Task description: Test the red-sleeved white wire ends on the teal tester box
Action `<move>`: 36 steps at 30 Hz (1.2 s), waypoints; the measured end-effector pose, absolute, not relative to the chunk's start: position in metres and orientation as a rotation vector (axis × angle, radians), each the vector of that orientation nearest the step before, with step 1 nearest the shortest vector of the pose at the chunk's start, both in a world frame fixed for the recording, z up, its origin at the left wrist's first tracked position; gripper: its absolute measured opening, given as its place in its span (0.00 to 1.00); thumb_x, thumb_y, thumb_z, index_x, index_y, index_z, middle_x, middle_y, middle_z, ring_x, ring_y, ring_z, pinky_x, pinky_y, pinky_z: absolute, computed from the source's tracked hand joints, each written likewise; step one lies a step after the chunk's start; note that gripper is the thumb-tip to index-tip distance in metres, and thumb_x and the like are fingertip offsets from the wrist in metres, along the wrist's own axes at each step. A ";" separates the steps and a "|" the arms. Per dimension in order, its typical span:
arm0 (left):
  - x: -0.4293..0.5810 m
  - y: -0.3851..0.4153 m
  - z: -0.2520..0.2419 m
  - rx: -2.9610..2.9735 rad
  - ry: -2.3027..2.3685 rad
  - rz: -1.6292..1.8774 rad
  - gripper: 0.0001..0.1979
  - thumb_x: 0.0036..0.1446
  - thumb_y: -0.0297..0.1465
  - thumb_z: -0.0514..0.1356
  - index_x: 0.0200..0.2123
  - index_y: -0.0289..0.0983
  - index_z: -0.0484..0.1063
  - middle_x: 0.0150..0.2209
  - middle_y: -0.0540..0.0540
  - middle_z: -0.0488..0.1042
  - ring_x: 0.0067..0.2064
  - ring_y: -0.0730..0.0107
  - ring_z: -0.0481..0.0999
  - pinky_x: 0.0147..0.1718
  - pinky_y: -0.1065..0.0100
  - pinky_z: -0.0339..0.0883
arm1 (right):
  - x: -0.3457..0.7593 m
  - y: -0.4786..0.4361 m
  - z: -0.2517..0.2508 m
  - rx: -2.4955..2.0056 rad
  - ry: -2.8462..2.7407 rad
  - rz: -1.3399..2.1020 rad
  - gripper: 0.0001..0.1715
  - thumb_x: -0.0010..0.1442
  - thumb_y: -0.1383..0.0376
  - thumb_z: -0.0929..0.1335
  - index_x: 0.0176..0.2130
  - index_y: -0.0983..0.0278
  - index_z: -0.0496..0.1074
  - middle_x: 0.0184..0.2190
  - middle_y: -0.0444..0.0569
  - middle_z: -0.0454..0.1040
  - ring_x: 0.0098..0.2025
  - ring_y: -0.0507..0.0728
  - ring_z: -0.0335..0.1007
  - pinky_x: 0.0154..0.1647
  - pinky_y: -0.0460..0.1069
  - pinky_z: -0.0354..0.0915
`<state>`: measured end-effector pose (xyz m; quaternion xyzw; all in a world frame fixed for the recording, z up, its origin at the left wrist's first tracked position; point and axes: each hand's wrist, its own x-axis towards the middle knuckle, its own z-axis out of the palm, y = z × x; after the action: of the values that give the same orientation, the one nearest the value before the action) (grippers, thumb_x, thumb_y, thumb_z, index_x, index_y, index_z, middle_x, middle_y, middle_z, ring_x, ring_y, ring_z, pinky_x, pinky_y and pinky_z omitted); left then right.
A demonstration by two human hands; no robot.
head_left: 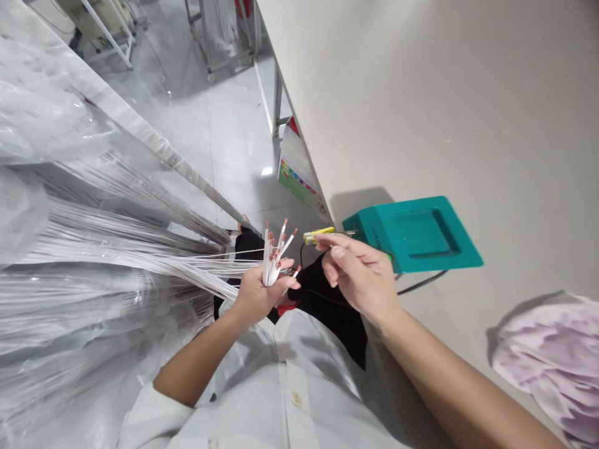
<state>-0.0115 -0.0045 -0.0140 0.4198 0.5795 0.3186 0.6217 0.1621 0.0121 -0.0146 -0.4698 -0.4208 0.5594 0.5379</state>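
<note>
My left hand (261, 291) is closed round a bundle of white wires (272, 257), whose bare copper ends stick up above the thumb and fingers. One wire end leans apart to the right. To the right, my right hand (358, 269) has its thumb and fingers drawn together in a pinch; whether a thing is between them is hidden. Just beyond those fingertips a yellow piece (319, 233) sits at the end of a metal shaft. That shaft comes out of a teal box-shaped device (412, 234) at the table's edge.
The pale table (444, 112) fills the right side, with a pink cloth (550, 362) bunched up on it. Long white wires (116, 240) and clear plastic sheeting (42, 125) hang at my left. A printed box (299, 174) and a wheeled metal rack (208, 43) stand below.
</note>
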 end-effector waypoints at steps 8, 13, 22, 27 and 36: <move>-0.006 0.000 -0.013 1.113 1.352 0.731 0.12 0.49 0.35 0.62 0.33 0.33 0.77 0.18 0.51 0.70 0.20 0.76 0.65 0.24 0.72 0.62 | 0.148 0.009 -0.011 -1.189 -1.322 1.259 0.08 0.54 0.64 0.69 0.36 0.61 0.77 0.30 0.48 0.74 0.29 0.52 0.70 0.28 0.49 0.67; -0.002 0.001 -0.009 1.194 1.203 0.606 0.11 0.49 0.34 0.61 0.20 0.33 0.70 0.14 0.55 0.61 0.19 0.80 0.59 0.21 0.75 0.57 | 0.145 0.008 -0.014 -1.111 -1.391 1.312 0.06 0.55 0.64 0.68 0.31 0.63 0.75 0.27 0.47 0.73 0.29 0.53 0.70 0.31 0.49 0.66; -0.004 -0.002 -0.008 1.121 1.301 0.715 0.15 0.51 0.40 0.60 0.23 0.33 0.72 0.17 0.52 0.66 0.20 0.78 0.64 0.21 0.74 0.60 | 0.142 0.003 -0.017 -1.199 -1.246 1.372 0.11 0.57 0.60 0.66 0.27 0.63 0.71 0.24 0.45 0.69 0.27 0.51 0.65 0.30 0.48 0.64; -0.004 -0.002 -0.011 0.996 1.355 0.958 0.18 0.53 0.43 0.58 0.30 0.33 0.75 0.22 0.47 0.74 0.25 0.73 0.72 0.29 0.70 0.68 | 0.140 0.001 -0.019 -1.200 -1.299 1.242 0.09 0.58 0.60 0.66 0.29 0.62 0.71 0.27 0.46 0.70 0.29 0.53 0.66 0.32 0.49 0.64; -0.016 0.012 -0.017 0.626 1.417 1.215 0.18 0.51 0.45 0.60 0.31 0.34 0.74 0.13 0.56 0.64 0.14 0.82 0.60 0.16 0.76 0.54 | 0.139 -0.004 -0.021 -1.210 -1.582 0.898 0.06 0.58 0.68 0.64 0.28 0.62 0.68 0.27 0.47 0.69 0.28 0.52 0.64 0.29 0.48 0.63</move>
<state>-0.0160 0.0124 -0.0173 0.2649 0.5997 0.5139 0.5533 0.1386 -0.0035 -0.0211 -0.4917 -0.6427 0.3648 0.4606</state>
